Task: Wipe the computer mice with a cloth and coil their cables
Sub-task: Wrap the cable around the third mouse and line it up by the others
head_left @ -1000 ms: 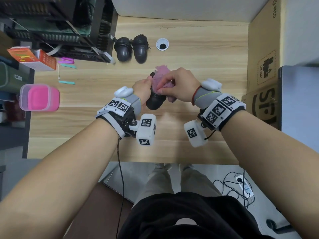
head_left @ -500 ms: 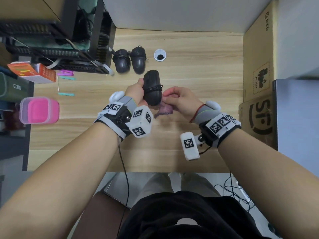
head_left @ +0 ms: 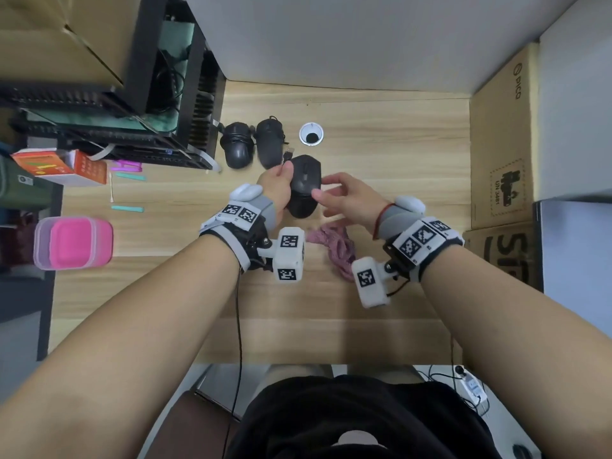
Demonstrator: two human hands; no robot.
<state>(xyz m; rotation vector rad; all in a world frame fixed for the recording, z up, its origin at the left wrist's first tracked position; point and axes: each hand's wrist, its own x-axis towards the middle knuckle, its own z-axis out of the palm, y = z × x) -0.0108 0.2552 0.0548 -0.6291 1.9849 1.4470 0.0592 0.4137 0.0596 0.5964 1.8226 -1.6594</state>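
Two mice wait upper-centre; I've dropped the cloth, left hand grips the mouse, right hand loose, so coiling's next.

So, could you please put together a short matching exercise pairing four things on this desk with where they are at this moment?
Things:
1. pink cloth
2. black mouse
3. pink container
4. cable grommet

Places:
A. far side of the desk, beside two other mice
B. held in the left hand
C. lying on the desk under the right hand
D. left edge of the desk

Pairs: 1-C, 2-B, 3-D, 4-A
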